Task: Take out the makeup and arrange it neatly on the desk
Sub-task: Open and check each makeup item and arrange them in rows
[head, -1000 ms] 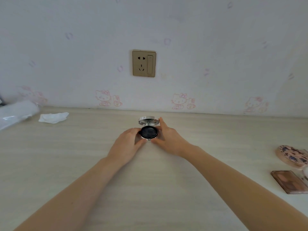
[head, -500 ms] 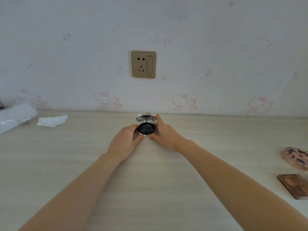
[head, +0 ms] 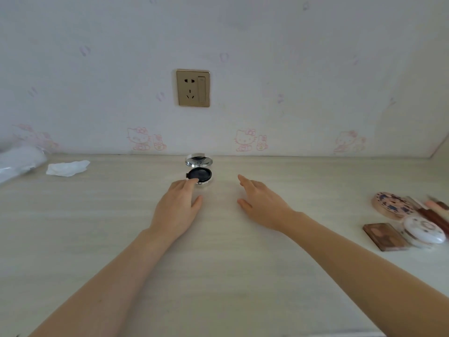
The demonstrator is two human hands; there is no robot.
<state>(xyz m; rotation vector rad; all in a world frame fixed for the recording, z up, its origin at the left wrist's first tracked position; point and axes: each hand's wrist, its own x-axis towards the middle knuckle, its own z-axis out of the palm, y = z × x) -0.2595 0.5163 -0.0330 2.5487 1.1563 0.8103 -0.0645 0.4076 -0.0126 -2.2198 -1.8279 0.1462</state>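
A round silver compact (head: 199, 171) with a black inside stands open on the pale wooden desk (head: 218, 263), close to the wall, its mirrored lid raised. My left hand (head: 178, 206) lies flat just in front of it, fingertips touching its near left edge. Off to the right of the compact, my right hand (head: 261, 201) hovers with fingers relaxed and holds nothing. More makeup lies at the right edge: a patterned round case (head: 392, 205), a white round case (head: 424, 231), a brown flat palette (head: 385, 236) and dark sticks (head: 435, 214).
A crumpled white tissue (head: 68, 167) and a clear plastic bag (head: 18, 162) lie at the far left of the desk. A gold wall socket (head: 193, 88) sits above the compact on the cartoon-cat wallpaper.
Both hands have let go of the compact. My right hand has drawn away to the right; my left hand has slid back, fingertips still at the edge. More makeup has come into view at right.
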